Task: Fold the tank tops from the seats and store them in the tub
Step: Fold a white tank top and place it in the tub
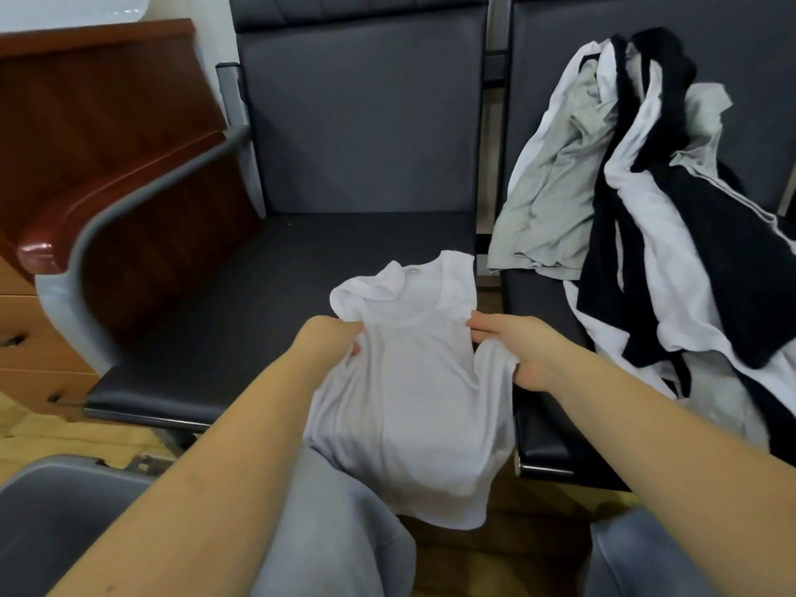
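Note:
A white tank top [413, 407] lies half on the dark left seat [241, 303], its hem hanging over the front edge toward my knees. My left hand [334, 342] grips its left shoulder area. My right hand [517, 351] grips its right armhole edge. The straps are bunched up beyond my hands. A pile of white, grey and black tank tops [637, 200] covers the right seat [542, 402] and its backrest. The grey tub [64, 506] shows at the bottom left, beside my left forearm.
A grey metal armrest [142, 196] curves along the left seat. Behind it stands a reddish wooden desk [99, 135] with drawers [26, 338]. My knees in light grey trousers [336, 532] fill the bottom. The floor is tan.

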{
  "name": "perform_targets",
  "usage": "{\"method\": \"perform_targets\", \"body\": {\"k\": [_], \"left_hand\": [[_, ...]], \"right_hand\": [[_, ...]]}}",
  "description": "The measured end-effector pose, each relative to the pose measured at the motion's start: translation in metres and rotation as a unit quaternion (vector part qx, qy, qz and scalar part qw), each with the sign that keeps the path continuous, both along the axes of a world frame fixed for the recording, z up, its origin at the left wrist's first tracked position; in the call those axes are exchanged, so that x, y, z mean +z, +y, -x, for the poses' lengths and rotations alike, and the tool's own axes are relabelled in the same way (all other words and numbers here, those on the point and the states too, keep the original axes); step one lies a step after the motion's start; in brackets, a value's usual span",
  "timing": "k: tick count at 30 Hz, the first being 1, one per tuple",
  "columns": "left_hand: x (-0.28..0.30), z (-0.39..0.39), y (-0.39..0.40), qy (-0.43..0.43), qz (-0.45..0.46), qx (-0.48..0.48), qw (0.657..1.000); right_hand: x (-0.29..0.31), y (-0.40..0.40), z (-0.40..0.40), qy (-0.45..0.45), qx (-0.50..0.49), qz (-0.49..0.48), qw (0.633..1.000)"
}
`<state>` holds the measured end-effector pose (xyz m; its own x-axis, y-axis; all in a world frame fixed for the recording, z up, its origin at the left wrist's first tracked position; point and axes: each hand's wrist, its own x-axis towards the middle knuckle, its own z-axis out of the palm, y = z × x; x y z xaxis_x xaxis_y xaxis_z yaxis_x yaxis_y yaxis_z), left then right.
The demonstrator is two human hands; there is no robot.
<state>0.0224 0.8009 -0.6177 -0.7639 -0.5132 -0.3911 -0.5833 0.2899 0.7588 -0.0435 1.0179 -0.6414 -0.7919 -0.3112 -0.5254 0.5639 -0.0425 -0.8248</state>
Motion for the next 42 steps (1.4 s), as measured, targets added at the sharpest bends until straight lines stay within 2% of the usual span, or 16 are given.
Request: {"method": "perform_targets", "body": {"k": [3,7,10,15,18,22,25,27,33,35,38,40,42], "left_hand": [[0.006,0.014,0.034,-0.008,-0.061,-0.079,0.995],[0.007,0.025,0.074,-0.056,-0.022,-0.189,0.980],[0.000,0.027,0.082,-0.046,-0.029,-0.257,0.965],[0.004,0.023,0.091,-0.009,-0.049,-0.311,0.949],[0.004,0.021,0.093,0.023,-0.045,-0.318,0.947],[0.007,0.017,0.080,0.079,-0.032,-0.241,0.967],[0.010,0.012,0.064,0.053,0.070,-0.207,0.974],[0.011,0.008,0.054,0.018,0.094,-0.185,0.978],[0.009,-0.010,0.019,-0.075,0.032,-0.141,0.987],[0.007,-0.015,0.006,-0.059,-0.042,-0.109,0.991],[0.007,-0.022,-0.008,-0.007,-0.140,-0.048,0.989],[0.006,-0.024,-0.016,0.026,-0.164,0.002,0.986],[0.004,-0.025,-0.021,0.040,-0.168,0.032,0.985]], "right_hand": [[0.001,-0.001,-0.001,-0.009,0.022,0.010,1.000],[0.000,0.004,-0.001,-0.023,0.036,0.027,0.999],[-0.002,0.008,0.002,-0.008,0.017,-0.014,1.000],[-0.005,0.004,0.002,0.020,-0.006,-0.081,0.996],[-0.002,0.006,0.001,0.037,-0.053,-0.065,0.996],[0.010,0.018,0.004,0.024,-0.104,-0.061,0.992],[0.014,0.027,0.007,0.024,-0.132,-0.054,0.990],[0.013,0.032,0.009,0.050,-0.153,-0.052,0.986],[0.009,0.036,0.006,0.128,-0.156,-0.050,0.978],[0.014,0.032,0.000,0.168,-0.148,-0.047,0.973],[0.029,0.024,-0.018,0.324,-0.061,-0.115,0.937],[0.037,0.019,-0.036,0.430,0.077,-0.170,0.883],[0.036,0.013,-0.051,0.481,0.234,-0.225,0.815]]}}
